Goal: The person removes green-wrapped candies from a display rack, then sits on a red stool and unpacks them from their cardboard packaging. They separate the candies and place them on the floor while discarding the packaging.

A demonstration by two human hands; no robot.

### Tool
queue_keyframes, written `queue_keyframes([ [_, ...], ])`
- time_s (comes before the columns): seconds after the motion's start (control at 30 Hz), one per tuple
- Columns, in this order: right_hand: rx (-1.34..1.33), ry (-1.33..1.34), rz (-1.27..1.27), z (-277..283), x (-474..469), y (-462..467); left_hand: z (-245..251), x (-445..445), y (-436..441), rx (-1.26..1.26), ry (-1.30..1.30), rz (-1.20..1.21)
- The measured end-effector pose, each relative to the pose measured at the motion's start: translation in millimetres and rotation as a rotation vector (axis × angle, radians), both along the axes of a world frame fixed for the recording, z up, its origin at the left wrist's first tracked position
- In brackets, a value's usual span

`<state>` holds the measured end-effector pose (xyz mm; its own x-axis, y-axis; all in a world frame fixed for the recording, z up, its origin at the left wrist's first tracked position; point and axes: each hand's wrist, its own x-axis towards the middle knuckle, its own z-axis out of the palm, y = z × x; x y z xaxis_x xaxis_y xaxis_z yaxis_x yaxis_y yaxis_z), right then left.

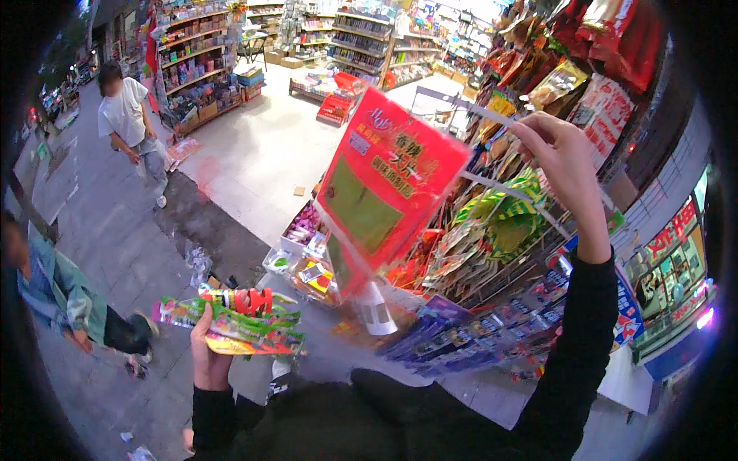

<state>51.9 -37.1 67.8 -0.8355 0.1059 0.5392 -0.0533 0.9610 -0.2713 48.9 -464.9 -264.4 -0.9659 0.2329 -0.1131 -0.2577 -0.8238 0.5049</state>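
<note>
My left hand (209, 351) grips a bundle of slim, colourful plastic packets (253, 322), mostly green with some red and yellow. On the right, my right hand (556, 155) is raised, its thumb and fingers pinched at a pale metal display hook (481, 110). Beside that hook a large red snack packet (392, 173) with a see-through window hangs tilted and slightly blurred. How it is attached cannot be made out. A second metal hook (513, 193) runs below my right hand.
Packets hang densely on a rack, including a green-and-yellow striped one (507, 213). Below stand blue-purple packs (473, 328) and an open box of purple-wrapped goods (305, 225). Shop shelves (360, 40) line the back. Two people (124, 115) are on the pavement (115, 253) at left.
</note>
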Motion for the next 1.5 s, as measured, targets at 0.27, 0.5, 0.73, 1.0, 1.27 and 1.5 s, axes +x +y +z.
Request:
queue_keyframes([
  [0.27,0.233,-0.076,0.105,-65,-56,-36,2,-88,-39,-0.039,0.017,-0.108],
  [0.5,-0.504,0.255,0.115,-145,-2,-32,-32,-111,-56,0.056,0.062,-0.248],
  [0.73,-0.551,-0.366,-0.555,-394,91,-62,-66,-136,-82,-0.048,0.061,-0.314],
  [1.0,-1.024,-0.026,-0.661,-508,70,-98,-71,-156,-90,-0.079,0.085,-0.461],
  [1.27,-0.508,-0.135,-0.545,-494,81,-119,-61,-159,-90,-0.096,0.151,-0.535],
  [1.5,-0.234,-0.097,-0.629,-470,57,-25,-44,-138,-91,-0.179,0.143,-0.486],
])
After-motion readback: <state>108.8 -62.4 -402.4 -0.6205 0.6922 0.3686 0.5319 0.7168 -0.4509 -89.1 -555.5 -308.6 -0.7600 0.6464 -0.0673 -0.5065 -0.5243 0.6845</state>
